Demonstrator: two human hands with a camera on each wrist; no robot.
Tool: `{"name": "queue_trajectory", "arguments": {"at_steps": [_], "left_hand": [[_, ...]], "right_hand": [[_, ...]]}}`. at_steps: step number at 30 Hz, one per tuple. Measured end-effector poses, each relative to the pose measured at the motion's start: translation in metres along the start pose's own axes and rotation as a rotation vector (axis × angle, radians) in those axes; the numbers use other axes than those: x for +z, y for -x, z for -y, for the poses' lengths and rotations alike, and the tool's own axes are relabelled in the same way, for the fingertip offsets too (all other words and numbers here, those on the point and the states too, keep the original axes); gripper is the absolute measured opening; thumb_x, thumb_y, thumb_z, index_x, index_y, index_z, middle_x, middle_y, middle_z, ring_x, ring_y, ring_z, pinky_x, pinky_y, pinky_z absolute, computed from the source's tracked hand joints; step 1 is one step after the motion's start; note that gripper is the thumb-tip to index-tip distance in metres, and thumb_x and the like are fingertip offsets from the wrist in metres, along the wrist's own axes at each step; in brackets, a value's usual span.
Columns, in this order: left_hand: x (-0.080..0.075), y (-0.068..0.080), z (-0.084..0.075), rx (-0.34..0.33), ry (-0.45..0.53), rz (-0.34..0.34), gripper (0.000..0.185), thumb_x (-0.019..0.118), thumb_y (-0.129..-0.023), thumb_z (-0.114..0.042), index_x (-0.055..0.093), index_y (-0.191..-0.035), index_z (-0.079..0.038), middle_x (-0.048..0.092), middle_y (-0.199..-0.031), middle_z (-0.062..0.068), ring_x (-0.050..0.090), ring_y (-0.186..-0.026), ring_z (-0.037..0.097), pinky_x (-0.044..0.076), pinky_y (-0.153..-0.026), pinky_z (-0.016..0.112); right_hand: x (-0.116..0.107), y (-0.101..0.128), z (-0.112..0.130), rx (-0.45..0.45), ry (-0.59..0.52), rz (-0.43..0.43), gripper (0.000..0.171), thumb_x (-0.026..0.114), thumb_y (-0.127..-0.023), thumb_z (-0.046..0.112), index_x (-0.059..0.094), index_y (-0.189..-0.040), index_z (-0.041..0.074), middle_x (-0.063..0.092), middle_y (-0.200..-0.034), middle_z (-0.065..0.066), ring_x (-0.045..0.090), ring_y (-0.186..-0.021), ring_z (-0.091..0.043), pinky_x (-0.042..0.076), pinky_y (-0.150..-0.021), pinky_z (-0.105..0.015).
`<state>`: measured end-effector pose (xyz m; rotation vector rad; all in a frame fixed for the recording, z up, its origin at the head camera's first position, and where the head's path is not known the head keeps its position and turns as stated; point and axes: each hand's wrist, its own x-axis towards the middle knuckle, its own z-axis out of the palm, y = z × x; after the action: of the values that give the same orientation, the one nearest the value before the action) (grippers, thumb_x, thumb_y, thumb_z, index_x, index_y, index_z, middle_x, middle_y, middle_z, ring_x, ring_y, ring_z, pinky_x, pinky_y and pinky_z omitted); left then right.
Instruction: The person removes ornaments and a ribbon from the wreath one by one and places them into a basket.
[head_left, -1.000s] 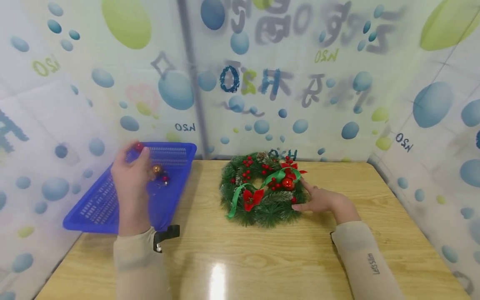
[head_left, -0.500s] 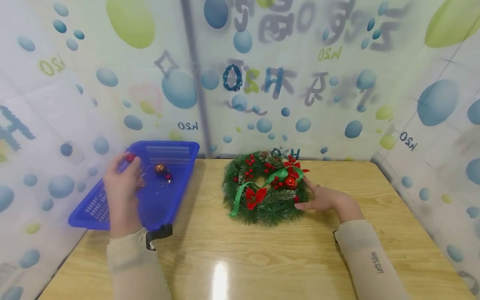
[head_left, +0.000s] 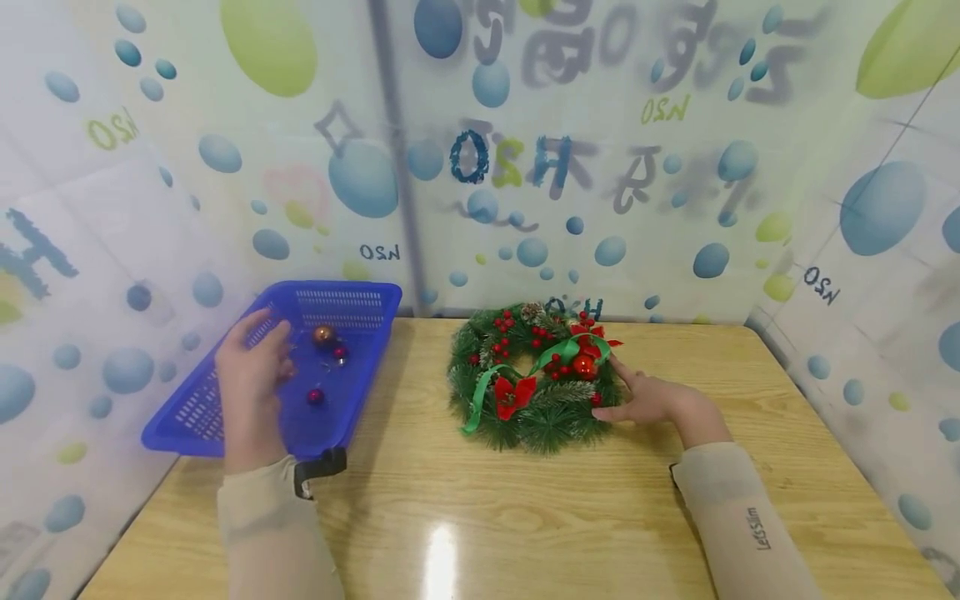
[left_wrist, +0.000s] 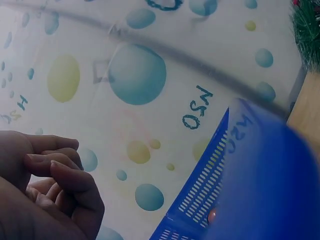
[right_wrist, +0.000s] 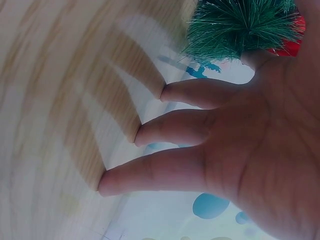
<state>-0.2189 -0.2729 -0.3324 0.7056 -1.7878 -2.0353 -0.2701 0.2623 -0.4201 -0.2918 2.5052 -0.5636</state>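
Note:
My left hand [head_left: 253,375] hovers over the left side of a blue plastic basket [head_left: 307,433], its fingers loosely bent with nothing between them. In the left wrist view, thumb and fingers stand apart from the basket wall [left_wrist: 265,175]. Inside the basket lie a dark red ball [head_left: 315,397], a copper-coloured ball [head_left: 323,335] and a small red bauble [head_left: 341,353]. My right hand [head_left: 652,400] touches the right edge of a green Christmas wreath [head_left: 551,425], fingers spread. Seen from the right wrist, several fingertips [right_wrist: 112,182] press on the wooden surface.
A wooden table [head_left: 525,525] carries the basket at left and the wreath at centre. Red berries, red flowers [head_left: 513,397], a green ribbon [head_left: 480,396] and a shiny red ball [head_left: 585,367] adorn the wreath. Curtains [head_left: 487,108] with a bubble print enclose the table.
The red ball has left my left hand, and a dark red ball now lies on the basket floor. That hand moved left, then its fingers loosened. The right hand stays at the wreath.

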Motion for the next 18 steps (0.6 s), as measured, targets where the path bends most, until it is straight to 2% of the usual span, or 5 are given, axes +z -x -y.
{"name": "queue_trajectory", "arguments": {"at_steps": [3, 7, 10, 14, 18], "left_hand": [[0.004, 0.006, -0.006, 0.009, 0.023, 0.030, 0.056, 0.075, -0.101, -0.021, 0.057, -0.154, -0.024, 0.058, -0.073, -0.007, 0.045, -0.050, 0.006, 0.047, -0.048, 0.021], [0.018, 0.018, -0.014, 0.058, 0.045, 0.071, 0.052, 0.076, -0.100, -0.021, 0.061, -0.149, -0.024, 0.056, -0.074, -0.006, 0.044, -0.050, 0.006, 0.045, -0.047, 0.021], [0.032, 0.031, -0.018, 0.116, 0.001, 0.110, 0.049, 0.075, -0.101, -0.023, 0.062, -0.148, -0.024, 0.050, -0.070, -0.005, 0.040, -0.050, 0.008, 0.042, -0.047, 0.021], [0.053, 0.047, -0.019, 0.182, -0.064, 0.203, 0.049, 0.074, -0.102, -0.025, 0.061, -0.149, -0.025, 0.046, -0.063, -0.005, 0.036, -0.049, 0.009, 0.042, -0.049, 0.023], [0.074, 0.057, -0.016, 0.214, -0.078, 0.315, 0.048, 0.073, -0.103, -0.023, 0.060, -0.149, -0.024, 0.045, -0.059, -0.008, 0.035, -0.048, 0.007, 0.042, -0.050, 0.023]], "right_hand": [[0.000, 0.000, -0.002, 0.003, 0.005, 0.001, 0.127, 0.066, -0.092, 0.074, -0.014, -0.170, 0.015, 0.005, -0.170, -0.040, 0.007, -0.156, -0.065, 0.018, -0.120, -0.081], [0.000, -0.001, -0.003, -0.001, 0.015, -0.001, 0.127, 0.066, -0.092, 0.074, -0.014, -0.170, 0.014, 0.009, -0.169, -0.041, 0.010, -0.155, -0.065, 0.019, -0.121, -0.080], [0.000, -0.001, -0.003, -0.006, 0.019, 0.000, 0.127, 0.067, -0.093, 0.073, -0.013, -0.170, 0.013, 0.012, -0.169, -0.042, 0.012, -0.155, -0.065, 0.020, -0.120, -0.080], [0.000, -0.001, -0.003, -0.014, 0.011, 0.004, 0.127, 0.067, -0.092, 0.073, -0.013, -0.171, 0.013, 0.012, -0.170, -0.039, 0.018, -0.154, -0.065, 0.023, -0.120, -0.079], [-0.001, -0.001, -0.002, -0.018, 0.001, 0.003, 0.127, 0.068, -0.092, 0.073, -0.012, -0.171, 0.013, 0.011, -0.172, -0.037, 0.021, -0.154, -0.064, 0.024, -0.120, -0.078]]}}
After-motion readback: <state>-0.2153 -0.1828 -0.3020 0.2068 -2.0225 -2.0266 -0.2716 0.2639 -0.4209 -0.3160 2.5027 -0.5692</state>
